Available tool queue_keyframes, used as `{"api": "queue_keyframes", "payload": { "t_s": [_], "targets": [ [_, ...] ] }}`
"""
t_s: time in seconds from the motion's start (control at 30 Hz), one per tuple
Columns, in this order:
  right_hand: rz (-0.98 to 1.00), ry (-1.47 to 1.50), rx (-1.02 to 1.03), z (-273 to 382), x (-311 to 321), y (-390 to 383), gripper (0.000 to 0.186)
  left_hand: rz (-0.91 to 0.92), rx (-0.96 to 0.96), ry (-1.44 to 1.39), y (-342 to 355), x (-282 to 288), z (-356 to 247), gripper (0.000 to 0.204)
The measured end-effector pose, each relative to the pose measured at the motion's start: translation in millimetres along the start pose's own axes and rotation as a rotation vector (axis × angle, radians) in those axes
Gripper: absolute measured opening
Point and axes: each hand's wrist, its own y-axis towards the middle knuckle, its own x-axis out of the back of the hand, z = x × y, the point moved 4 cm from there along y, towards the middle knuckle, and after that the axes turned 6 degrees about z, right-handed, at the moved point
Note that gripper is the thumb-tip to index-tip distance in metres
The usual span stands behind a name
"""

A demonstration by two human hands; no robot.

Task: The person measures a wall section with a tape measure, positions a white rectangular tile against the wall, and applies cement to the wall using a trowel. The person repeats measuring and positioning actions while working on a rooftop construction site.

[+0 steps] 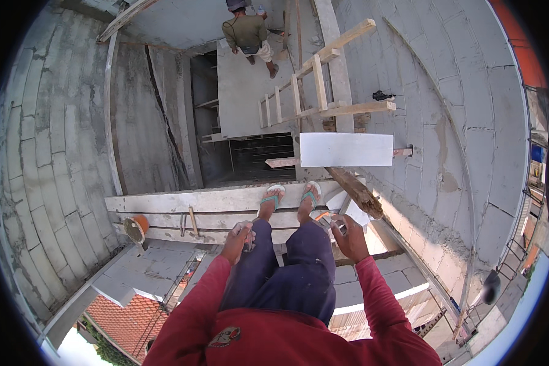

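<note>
My left hand (pixel 238 241) is beside my left knee, its fingers curled round a small greyish thing I cannot make out. To the right of my knees, my right hand (pixel 349 236) is closed on a small grey thing with an orange edge (pixel 325 216), whose kind is unclear. My feet, in green-strapped flip-flops (pixel 272 194), rest on pale wooden planks (pixel 183 200). Ahead on the right, a white rectangular block (pixel 346 150) lies across timber, apart from both hands.
An orange bucket (pixel 140 224) and a hammer (pixel 193 221) are on the left planks. Beyond the planks is a dark opening (pixel 259 155). A wooden ladder (pixel 296 91) leans at the right; a rough beam (pixel 355 192) juts toward me. Another person (pixel 247 33) stands on the far slab.
</note>
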Motion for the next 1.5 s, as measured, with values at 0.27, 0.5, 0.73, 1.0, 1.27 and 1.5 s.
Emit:
{"api": "queue_keyframes", "payload": {
  "t_s": [0.27,0.5,0.73,1.0,1.27,1.5],
  "targets": [
    [-0.278,-0.182,-0.158,-205.5,83.2,196.7,0.026,0.051,-0.030,-0.080,67.6,-54.8,-0.8,0.034],
    [-0.146,-0.427,-0.569,-443.9,72.7,259.9,0.047,-0.053,-0.162,-0.063,251.0,-26.7,49.6,0.032],
    [-0.261,-0.574,-0.665,-614.5,75.8,287.3,0.070,0.003,-0.170,0.343,427.5,-21.8,70.1,0.046],
    [-0.208,0.294,-1.055,-668.7,36.5,274.8,0.105,0.094,-0.108,0.742,555.4,-61.3,29.2,0.081],
    [0.943,-0.691,-0.558,-469.8,49.7,295.8,0.070,0.234,-0.075,0.846,611.7,-97.6,15.4,0.091],
    [0.055,-0.453,-0.447,-565.7,161.5,424.7,0.059,-0.032,-0.282,0.758,615.3,-72.6,70.5,0.082]
  ]
}}
